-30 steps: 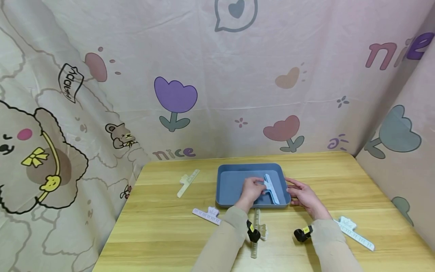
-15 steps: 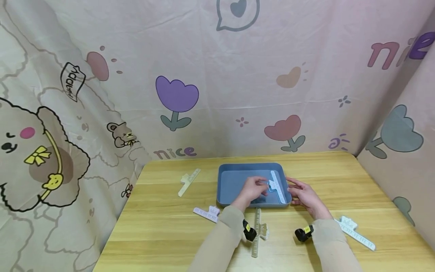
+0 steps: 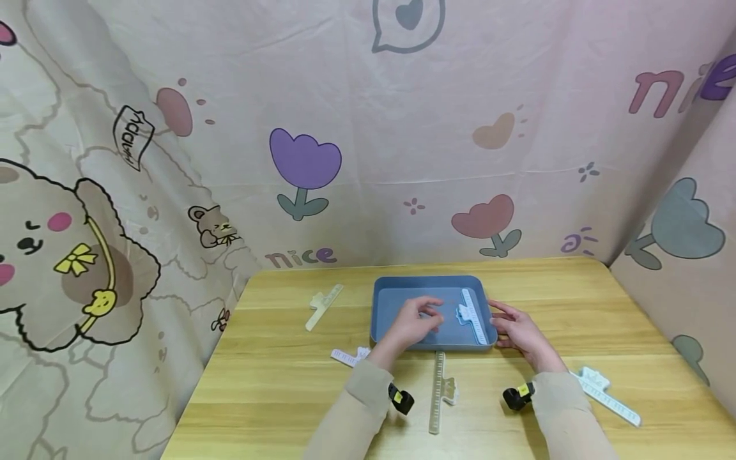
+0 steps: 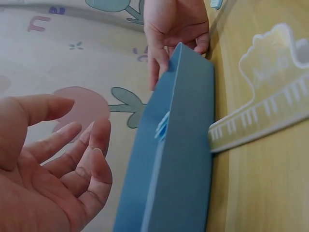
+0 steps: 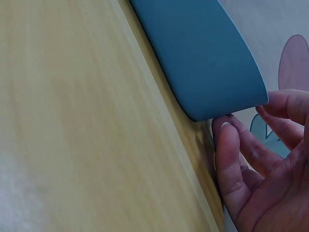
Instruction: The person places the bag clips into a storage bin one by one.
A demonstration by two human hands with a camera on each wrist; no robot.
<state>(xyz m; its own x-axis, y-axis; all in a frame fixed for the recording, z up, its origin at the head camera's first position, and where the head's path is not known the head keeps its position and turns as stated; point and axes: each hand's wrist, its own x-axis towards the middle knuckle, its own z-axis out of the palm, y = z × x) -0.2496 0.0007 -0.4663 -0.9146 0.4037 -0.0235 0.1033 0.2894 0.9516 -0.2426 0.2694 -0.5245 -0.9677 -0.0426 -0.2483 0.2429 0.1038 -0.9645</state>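
A blue-edged long clip (image 3: 473, 316) with a piano-key print lies at the right end of the blue-grey tray (image 3: 375, 313). My left hand (image 3: 411, 321) is over the tray's left and middle part, fingers loosely bent and holding nothing. In the left wrist view, the left hand (image 4: 63, 169) hangs beside the tray wall (image 4: 186, 145), palm showing. My right hand (image 3: 520, 332) rests against the tray's right side. In the right wrist view, its fingertips (image 5: 229, 140) touch the tray's corner (image 5: 227, 92), without curling round it.
A clear brownish clip (image 3: 437, 393) lies just in front of the tray. A purple clip (image 3: 345, 356) is partly hidden by the left forearm. A pale yellow clip (image 3: 324, 308) lies back left, and a pale blue clip (image 3: 609, 399) lies right of the right sleeve.
My left hand has let go of the blue-edged clip, which now lies flat in the tray, and has drawn back to the left. The right hand has stayed at the tray's side.
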